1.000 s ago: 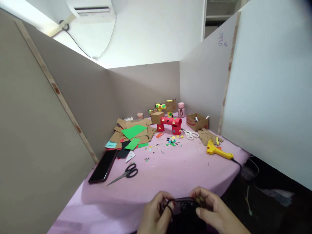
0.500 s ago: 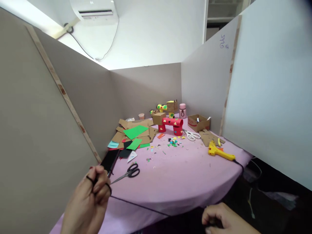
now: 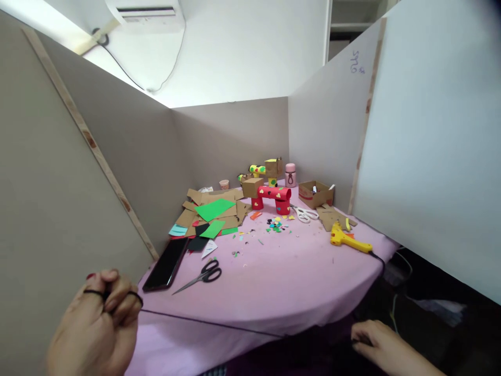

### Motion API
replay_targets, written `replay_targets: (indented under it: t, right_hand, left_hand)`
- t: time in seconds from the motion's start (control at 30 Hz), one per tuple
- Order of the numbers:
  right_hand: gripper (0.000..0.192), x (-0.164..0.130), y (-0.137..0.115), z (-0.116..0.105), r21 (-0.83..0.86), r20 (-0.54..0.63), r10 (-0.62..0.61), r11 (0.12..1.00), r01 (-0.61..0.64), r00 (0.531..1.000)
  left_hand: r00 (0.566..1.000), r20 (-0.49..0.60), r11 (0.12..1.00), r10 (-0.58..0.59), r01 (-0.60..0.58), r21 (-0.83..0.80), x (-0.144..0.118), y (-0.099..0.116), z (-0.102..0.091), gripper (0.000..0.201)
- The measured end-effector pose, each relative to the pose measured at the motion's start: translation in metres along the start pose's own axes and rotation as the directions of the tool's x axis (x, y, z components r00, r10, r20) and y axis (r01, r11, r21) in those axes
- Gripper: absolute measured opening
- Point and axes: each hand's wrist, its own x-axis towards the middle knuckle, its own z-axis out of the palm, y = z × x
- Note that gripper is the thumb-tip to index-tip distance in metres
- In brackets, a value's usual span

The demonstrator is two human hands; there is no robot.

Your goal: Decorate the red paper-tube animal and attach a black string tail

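A thin black cord (image 3: 211,325) runs taut along the table's front edge from my left hand (image 3: 99,324). My left hand is a closed fist at the lower left, with the cord looped round its fingers. To the right the cord fades into the dark below the tabletop. At the lower right my right hand (image 3: 376,339) is closed, fingers curled; something dark shows in its grip, likely the cord, though the link is lost in the dark. Closest to my left hand on the table are a black phone (image 3: 166,265) and black-handled scissors (image 3: 201,277).
The pink-covered table (image 3: 282,282) holds cardboard and green paper (image 3: 215,209), a red tube figure with a box (image 3: 276,193), a yellow figure (image 3: 273,168), white scissors (image 3: 305,214), a yellow glue gun (image 3: 350,240), a small carton (image 3: 317,196) and a pink flask (image 3: 290,175). Partitions enclose it.
My left hand has moved left, uncovering the phone and scissors tip. My right hand has moved right, and more of the cord is stretched between them. The view has shifted slightly.
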Motion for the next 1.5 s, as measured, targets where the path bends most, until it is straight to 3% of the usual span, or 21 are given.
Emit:
replay_targets:
  t: [0.1, 0.17, 0.2, 0.3, 0.37, 0.43, 0.57, 0.63, 0.7, 0.9, 1.03, 1.17, 1.4, 1.5]
  right_hand:
    - [0.026, -0.006, 0.02, 0.001, -0.115, -0.017, 0.089, 0.989, -0.091, 0.996]
    - [0.044, -0.009, 0.015, -0.006, -0.123, 0.001, 0.077, 0.989, -0.076, 0.997]
    - [0.052, -0.01, 0.005, -0.012, -0.107, 0.007, 0.048, 0.993, -0.047, 0.999]
    - [0.026, -0.008, -0.046, -0.028, -0.027, -0.086, -0.134, 0.991, 0.133, 0.987]
    - [0.021, -0.004, -0.085, -0.029, 0.142, -0.086, -0.256, 0.953, 0.266, 0.963]
    - [0.025, 0.002, -0.115, -0.018, 0.323, -0.084, -0.359, 0.873, 0.366, 0.93]
    - [0.039, 0.016, -0.143, 0.02, 0.549, 0.001, -0.409, 0.763, 0.341, 0.912]
    - [0.044, 0.022, -0.148, 0.033, 0.591, 0.029, -0.386, 0.751, 0.295, 0.922]
    - [0.035, 0.026, -0.153, 0.04, 0.593, 0.032, -0.329, 0.766, 0.247, 0.944]
    - [0.027, 0.029, -0.153, 0.045, 0.591, 0.021, -0.252, 0.784, 0.191, 0.967]
    - [0.032, 0.032, -0.148, 0.048, 0.57, -0.009, -0.221, 0.8, 0.187, 0.975]
    - [0.01, 0.031, -0.148, 0.048, 0.549, -0.028, -0.259, 0.803, 0.231, 0.966]
    - [0.032, 0.025, -0.139, 0.039, 0.675, -0.05, -0.294, 0.695, 0.249, 0.955]
    - [0.043, 0.024, -0.135, 0.036, 0.765, 0.012, -0.269, 0.622, 0.164, 0.963]
  left_hand:
    - [0.999, 0.042, 0.996, 0.035, -0.031, -0.085, -0.001, -0.005, 0.002, 0.033]
    - [0.997, 0.049, 0.995, 0.061, -0.057, -0.084, -0.006, -0.008, 0.008, 0.032]
    - [0.997, 0.057, 0.995, 0.061, -0.056, -0.078, -0.011, -0.01, 0.012, 0.03]
    - [0.991, 0.12, 0.996, 0.067, -0.06, -0.059, -0.026, -0.014, 0.027, 0.025]
    - [0.981, 0.165, 0.993, 0.099, -0.088, -0.075, -0.035, -0.014, 0.036, 0.025]
    - [0.973, 0.196, 0.99, 0.12, -0.103, -0.091, -0.04, -0.011, 0.042, 0.026]
    - [0.97, 0.231, 0.994, 0.076, -0.057, -0.089, -0.043, -0.004, 0.048, 0.028]
    - [0.97, 0.233, 0.995, 0.065, -0.044, -0.093, -0.043, -0.002, 0.048, 0.028]
    - [0.968, 0.242, 0.995, 0.059, -0.037, -0.096, -0.042, -0.002, 0.048, 0.027]
    - [0.95, 0.305, 0.992, 0.068, -0.03, -0.126, -0.043, -0.001, 0.048, 0.022]
    - [0.945, 0.312, 0.987, 0.095, -0.049, -0.152, -0.047, 0.003, 0.05, 0.026]
    - [0.947, 0.304, 0.988, 0.101, -0.06, -0.143, -0.05, 0.008, 0.051, 0.028]
    - [0.971, 0.212, 0.991, 0.108, -0.089, -0.096, -0.038, 0.008, 0.052, 0.033]
    - [0.978, 0.183, 0.991, 0.099, -0.081, -0.105, -0.033, 0.006, 0.05, 0.03]
